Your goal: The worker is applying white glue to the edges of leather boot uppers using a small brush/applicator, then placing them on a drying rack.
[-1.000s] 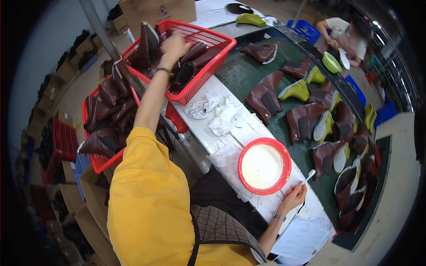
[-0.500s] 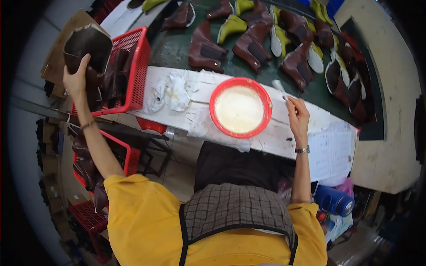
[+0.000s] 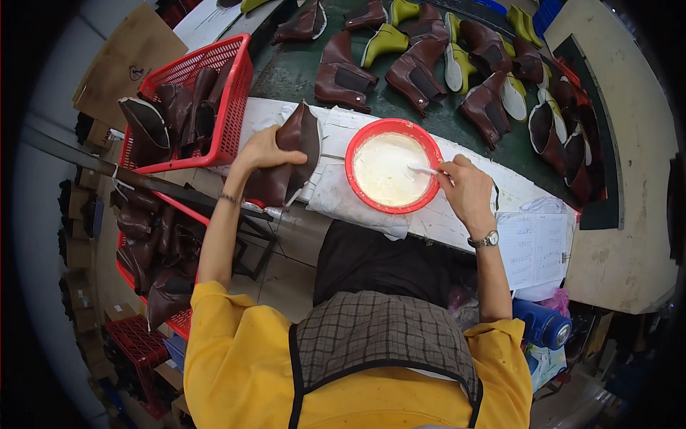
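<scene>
My left hand [image 3: 263, 149] grips a brown leather boot upper [image 3: 291, 134] just above the white bench, left of the bowl. Its pale raw edge and dark inner side face the bowl. In my right hand [image 3: 468, 189] is a small white brush [image 3: 424, 169], pinched between the fingers. The brush's tip reaches into cream-coloured paste [image 3: 386, 161], which fills a round red bowl [image 3: 351, 175]. Part of the brush end is hard to make out against the paste. A crumpled white cloth [image 3: 346, 204] lies beneath the bowl's left side.
A red basket [image 3: 241, 89] of boot uppers stands at the left, with another red basket [image 3: 187, 325] lower down. Brown boots [image 3: 418, 75] and green boot lasts [image 3: 386, 44] cover the dark green surface. At the right are an open notebook [image 3: 532, 247] and a blue flask [image 3: 543, 325].
My left hand has brought a boot upper from the upper basket rightward to beside the bowl. My right hand has moved left, and the brush has gone from the bench into the bowl.
</scene>
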Demonstrator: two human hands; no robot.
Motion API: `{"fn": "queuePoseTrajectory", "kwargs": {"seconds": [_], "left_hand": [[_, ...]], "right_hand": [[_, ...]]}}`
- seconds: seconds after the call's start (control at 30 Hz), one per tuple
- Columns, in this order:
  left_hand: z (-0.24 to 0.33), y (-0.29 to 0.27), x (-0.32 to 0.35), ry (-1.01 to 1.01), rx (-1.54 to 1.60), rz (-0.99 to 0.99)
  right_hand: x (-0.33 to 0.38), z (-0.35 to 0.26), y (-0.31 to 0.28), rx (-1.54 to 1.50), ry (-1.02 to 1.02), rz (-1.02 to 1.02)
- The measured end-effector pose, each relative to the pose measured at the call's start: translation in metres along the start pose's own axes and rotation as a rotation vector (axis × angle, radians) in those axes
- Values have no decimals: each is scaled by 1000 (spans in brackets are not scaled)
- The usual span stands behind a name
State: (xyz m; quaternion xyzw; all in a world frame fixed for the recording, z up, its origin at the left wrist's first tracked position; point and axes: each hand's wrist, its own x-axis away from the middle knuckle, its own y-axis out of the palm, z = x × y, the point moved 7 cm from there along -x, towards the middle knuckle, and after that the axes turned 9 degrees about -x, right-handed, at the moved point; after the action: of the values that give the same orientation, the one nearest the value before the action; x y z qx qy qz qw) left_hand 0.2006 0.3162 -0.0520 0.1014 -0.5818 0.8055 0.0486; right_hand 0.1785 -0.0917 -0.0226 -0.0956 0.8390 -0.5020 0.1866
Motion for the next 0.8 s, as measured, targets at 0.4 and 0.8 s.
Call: {"fn": "queuePoseTrajectory", "kwargs": {"seconds": [0.4, 0.8], "left_hand": [[78, -41, 68, 181, 616, -327], [113, -57, 89, 200, 806, -91]], "right_hand": [[-15, -9, -41, -788, -101, 238], [-18, -39, -38, -640, -274, 315]]}}
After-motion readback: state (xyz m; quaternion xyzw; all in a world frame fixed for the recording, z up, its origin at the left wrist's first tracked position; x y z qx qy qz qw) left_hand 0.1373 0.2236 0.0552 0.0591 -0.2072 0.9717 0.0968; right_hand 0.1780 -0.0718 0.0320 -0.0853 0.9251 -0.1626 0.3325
